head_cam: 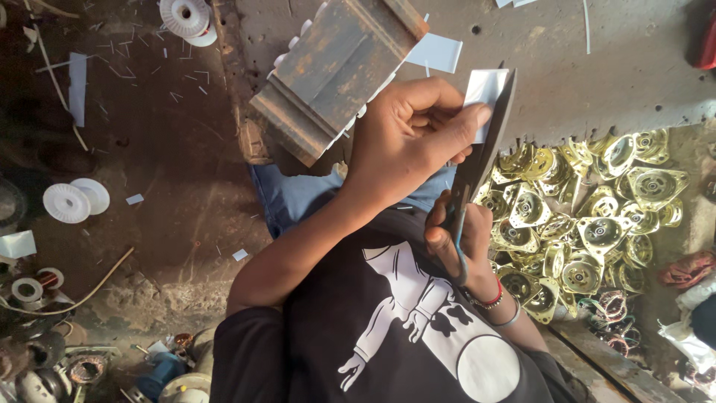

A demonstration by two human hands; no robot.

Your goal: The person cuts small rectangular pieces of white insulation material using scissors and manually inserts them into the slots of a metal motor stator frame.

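Note:
My left hand (pixel 406 138) pinches a small white sheet of paper (pixel 485 88) between thumb and fingers. The sheet sits against the long dark blades of a large pair of shears (pixel 491 142), which point up and away from me. My right hand (pixel 453 240) grips the shears' handles just below, close to my black printed shirt. Red and metal bangles are on that wrist. Both hands are held above my lap and blue-trousered knee (pixel 298 195).
A rusty metal beam (pixel 335 71) with white strips tucked under it lies ahead on the floor. A heap of golden metal motor covers (pixel 589 209) is on the right, with wire coils (pixel 613 307) below it. White plastic spools (pixel 74 200) and paper scraps lie on the left.

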